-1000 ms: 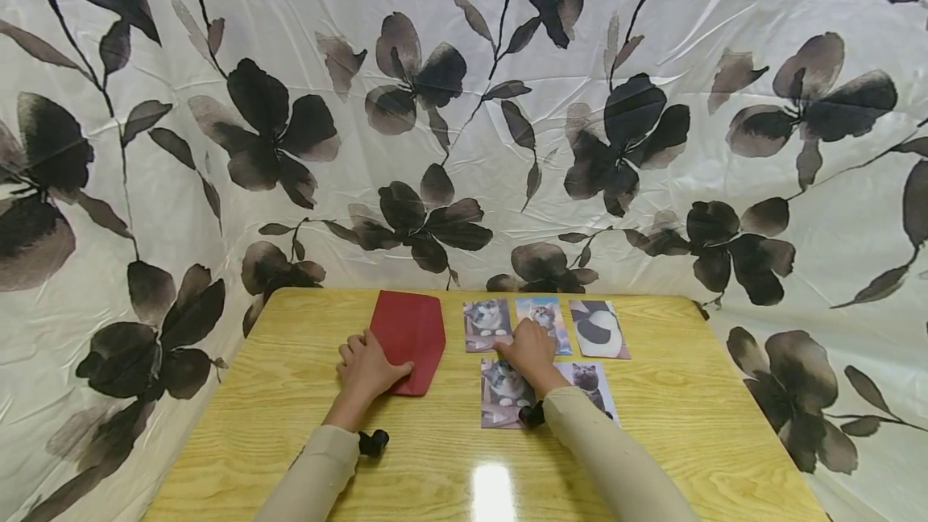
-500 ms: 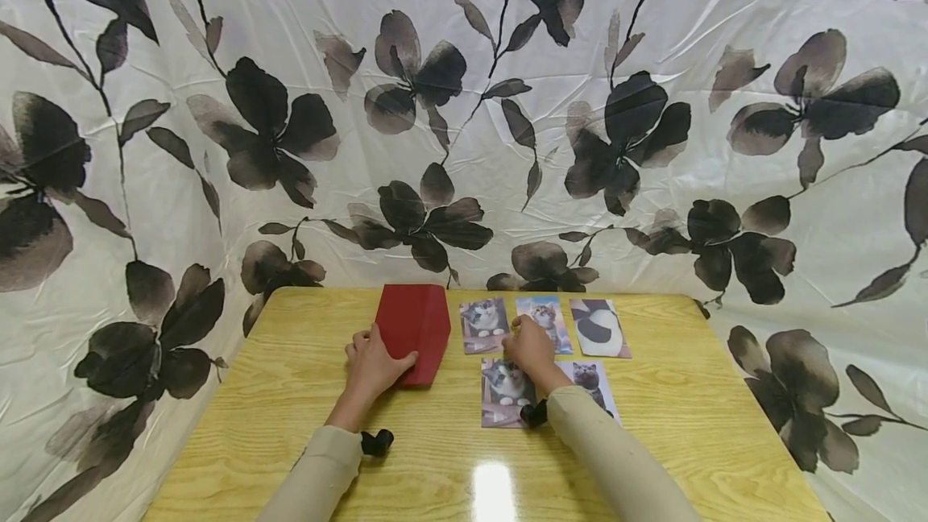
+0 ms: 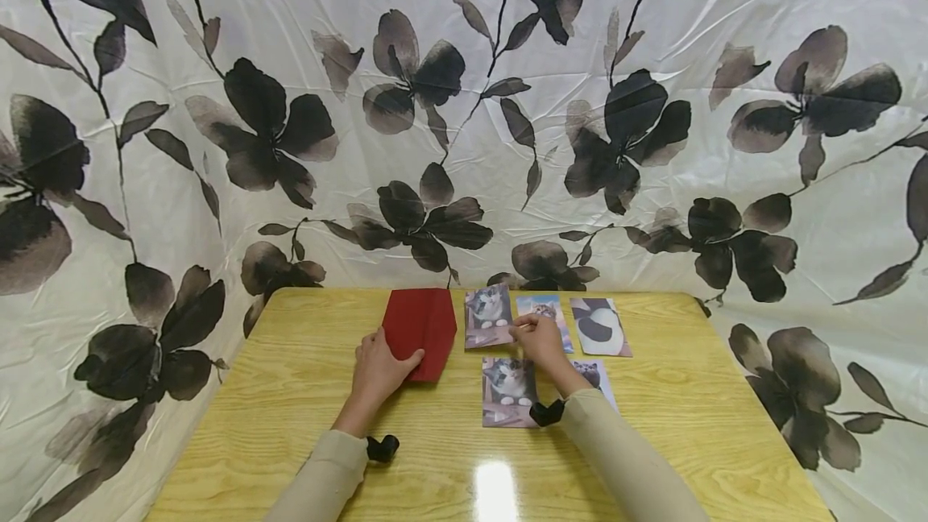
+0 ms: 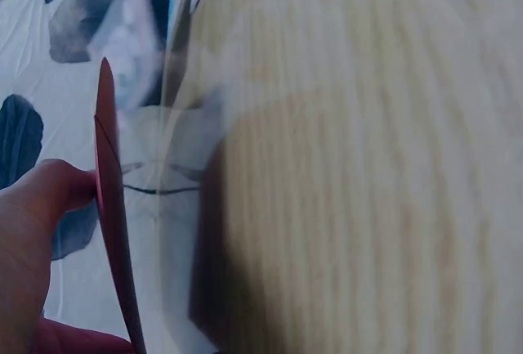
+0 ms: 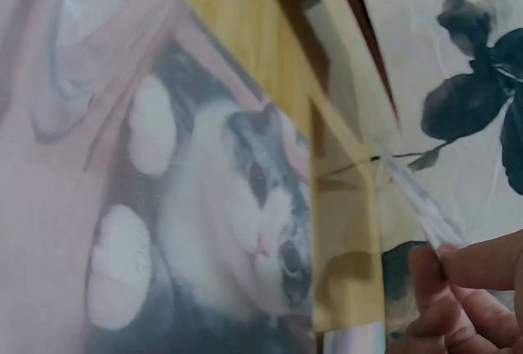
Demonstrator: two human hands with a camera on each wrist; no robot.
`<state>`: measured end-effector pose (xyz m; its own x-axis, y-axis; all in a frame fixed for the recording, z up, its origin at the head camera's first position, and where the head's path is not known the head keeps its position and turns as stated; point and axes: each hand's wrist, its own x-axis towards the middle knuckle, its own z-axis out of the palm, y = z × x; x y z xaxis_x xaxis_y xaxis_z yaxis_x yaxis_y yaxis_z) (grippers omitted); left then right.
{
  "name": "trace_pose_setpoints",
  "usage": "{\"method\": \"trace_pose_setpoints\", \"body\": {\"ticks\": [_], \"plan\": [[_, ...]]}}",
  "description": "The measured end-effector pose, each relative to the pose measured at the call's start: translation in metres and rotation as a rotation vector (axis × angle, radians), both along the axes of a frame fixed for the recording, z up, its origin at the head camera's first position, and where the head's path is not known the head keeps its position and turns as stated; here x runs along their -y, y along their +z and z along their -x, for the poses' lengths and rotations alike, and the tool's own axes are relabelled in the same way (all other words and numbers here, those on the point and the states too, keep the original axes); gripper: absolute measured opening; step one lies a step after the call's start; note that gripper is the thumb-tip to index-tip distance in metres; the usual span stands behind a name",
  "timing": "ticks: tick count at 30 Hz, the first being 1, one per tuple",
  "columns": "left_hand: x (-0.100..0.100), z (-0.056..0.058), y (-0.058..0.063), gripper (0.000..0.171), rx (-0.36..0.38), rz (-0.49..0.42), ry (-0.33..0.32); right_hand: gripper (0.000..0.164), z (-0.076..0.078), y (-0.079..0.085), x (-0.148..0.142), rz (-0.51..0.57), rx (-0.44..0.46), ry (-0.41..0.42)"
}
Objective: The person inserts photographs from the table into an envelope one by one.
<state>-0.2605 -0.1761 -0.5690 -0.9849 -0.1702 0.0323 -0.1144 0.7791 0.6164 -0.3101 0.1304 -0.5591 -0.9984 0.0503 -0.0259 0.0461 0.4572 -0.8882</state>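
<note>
My left hand [image 3: 380, 369] grips a red envelope [image 3: 419, 333] by its near left part, thumb on top. The left wrist view shows the envelope [image 4: 113, 207] edge-on, raised above the table. My right hand [image 3: 547, 346] pinches the near right corner of a cat picture card [image 3: 489, 312], which is lifted and tilted. In the right wrist view this card [image 5: 421, 203] appears edge-on between thumb and fingers. Just below it lies another card of the same cat [image 3: 510, 393]. A sky-blue kitten card [image 3: 540, 306] is partly hidden behind my right hand.
A black-and-white picture card [image 3: 600, 330] lies at the far right of the group. A grey cat card [image 3: 592, 377] is partly covered by my right arm. A floral cloth [image 3: 464, 143] hangs behind the far edge of the wooden table [image 3: 420, 457].
My left hand and the envelope have moved slightly right. My right hand has come to hold the upper left cat card, which now rises off the table.
</note>
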Motion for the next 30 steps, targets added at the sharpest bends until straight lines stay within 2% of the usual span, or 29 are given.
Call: {"method": "trace_pose_setpoints", "body": {"ticks": [6,10,14,22,30], "plan": [[-0.006,-0.002,-0.002,0.101,-0.024,-0.007,-0.003,0.017,-0.004,0.006,-0.006,0.092,-0.041,-0.045],[-0.009,-0.001,-0.003,0.102,-0.033,0.005,0.0,0.018,-0.008,0.008,-0.004,0.177,0.006,-0.036],[-0.013,-0.002,-0.006,0.103,-0.037,0.017,0.009,0.019,-0.01,0.004,0.0,0.229,0.042,-0.017],[-0.022,-0.005,-0.006,0.104,-0.04,0.006,0.016,0.018,-0.014,0.0,0.011,0.255,0.058,0.03],[-0.025,-0.007,-0.008,0.106,-0.028,0.01,0.02,0.015,-0.012,-0.005,0.02,0.224,0.064,0.045]]}}
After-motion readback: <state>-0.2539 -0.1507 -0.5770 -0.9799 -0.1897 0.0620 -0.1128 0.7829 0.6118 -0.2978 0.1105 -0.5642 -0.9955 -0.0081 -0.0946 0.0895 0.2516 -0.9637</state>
